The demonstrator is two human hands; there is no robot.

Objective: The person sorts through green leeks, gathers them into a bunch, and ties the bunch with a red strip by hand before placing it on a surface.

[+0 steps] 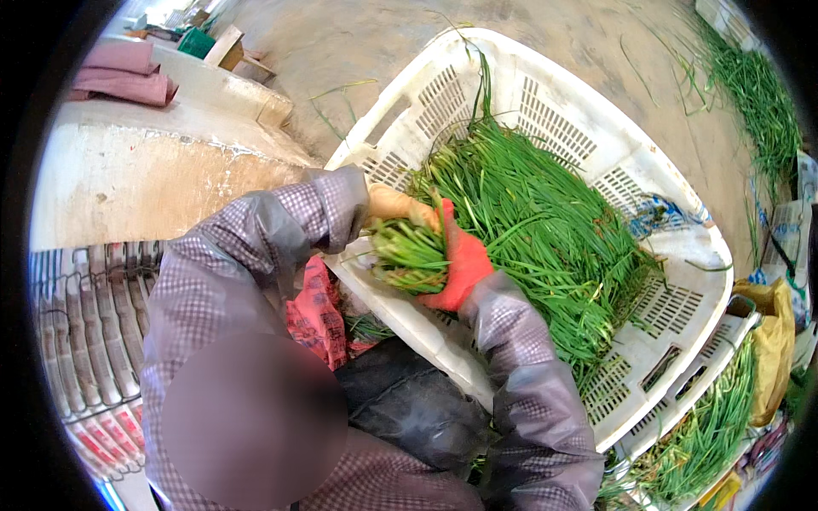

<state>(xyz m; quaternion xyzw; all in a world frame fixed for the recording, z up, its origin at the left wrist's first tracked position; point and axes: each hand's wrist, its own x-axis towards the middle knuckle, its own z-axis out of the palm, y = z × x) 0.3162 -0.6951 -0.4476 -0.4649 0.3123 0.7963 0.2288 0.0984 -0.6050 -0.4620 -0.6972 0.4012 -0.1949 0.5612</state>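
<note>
My left hand (401,205), in a tan glove, is curled round the far side of a bunch of green chive-like stalks (406,252). On the bunch's right side presses my right hand (463,262), in a red glove with the thumb pointing up. The cut ends of the stalks face me. Both hands are over the near side of a white slotted plastic crate (556,64). Beyond them a thick heap of long green leaves (530,204) fills much of the crate. Parts of the fingers are hidden by the stalks.
Another white crate (693,377) sits under the first, beside more greens (696,434) and a yellow sack (773,345). Greens also lie on the floor (754,96) at upper right. A pale ledge (160,172) stands on the left, by a wire-framed ribbed stack (96,338).
</note>
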